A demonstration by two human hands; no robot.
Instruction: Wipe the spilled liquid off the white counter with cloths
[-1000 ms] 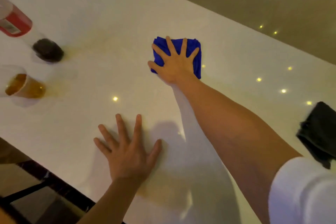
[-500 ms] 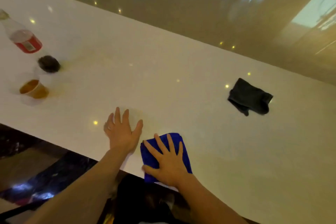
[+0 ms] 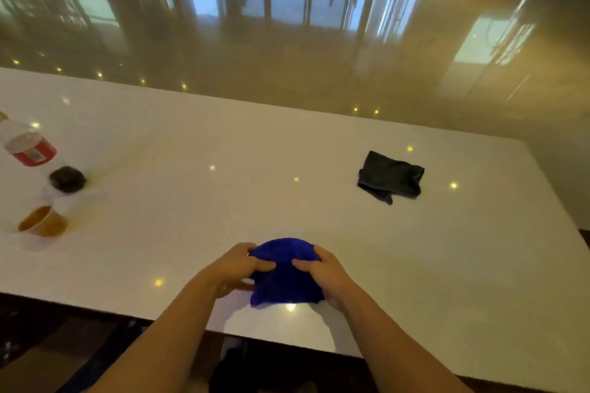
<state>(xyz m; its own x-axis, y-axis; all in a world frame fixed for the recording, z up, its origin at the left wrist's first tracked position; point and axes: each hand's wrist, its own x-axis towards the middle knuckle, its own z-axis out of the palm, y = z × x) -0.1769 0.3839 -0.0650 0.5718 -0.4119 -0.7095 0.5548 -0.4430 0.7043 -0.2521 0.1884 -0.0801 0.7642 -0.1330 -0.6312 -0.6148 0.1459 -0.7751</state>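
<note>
- Blue cloth (image 3: 285,274) sits bunched up near the front edge of the white counter (image 3: 223,195).
- Left hand (image 3: 234,268) and right hand (image 3: 322,274) pinch its two sides.
- Dark grey cloth (image 3: 390,177) lies well apart, far right.
- Cup of brown drink (image 3: 43,224) stands far left.

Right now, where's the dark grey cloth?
In the head view, the dark grey cloth lies on the right part of the white counter, untouched, beyond and right of the blue cloth.
</note>
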